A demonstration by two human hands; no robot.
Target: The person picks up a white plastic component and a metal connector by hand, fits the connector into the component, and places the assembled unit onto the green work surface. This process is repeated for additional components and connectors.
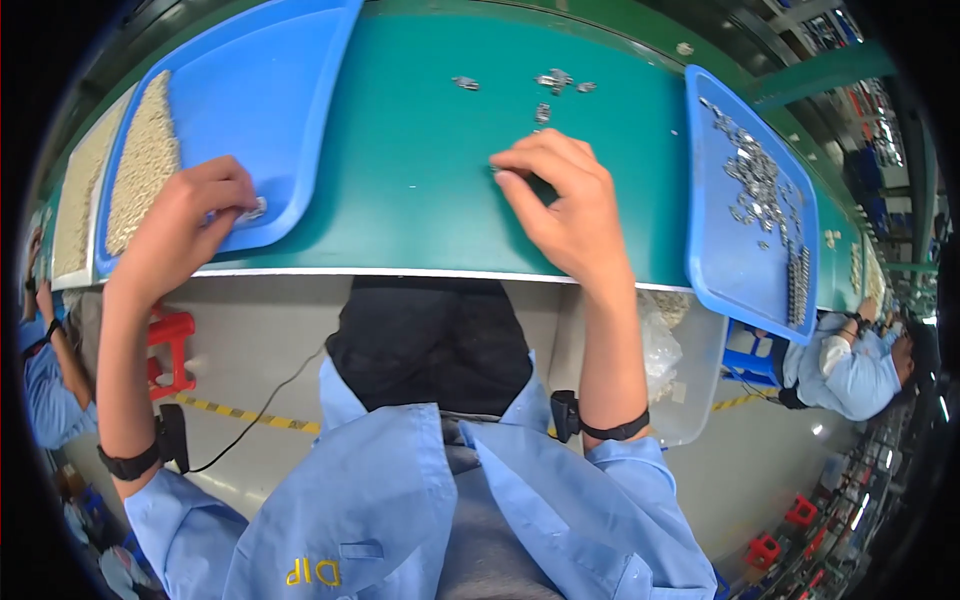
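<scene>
My left hand (190,215) reaches over the near edge of the left blue tray (255,80), its fingers closed at a small silvery part (256,209). Cream-coloured small pieces (147,160) are heaped along that tray's left side. Over the green tabletop (420,190), my right hand (565,195) has thumb and forefinger brought together. Something tiny shows at its fingertips, too small to name. Just beyond it lie several loose silvery metal parts (556,80), with another metal part (466,83) further left.
On the right, another blue tray (710,240) holds many silvery parts, some lined up in rows. Below the table edge stands a translucent bin (700,385) with a plastic bag. A red stool (172,352) is at lower left. People in blue sit on both sides.
</scene>
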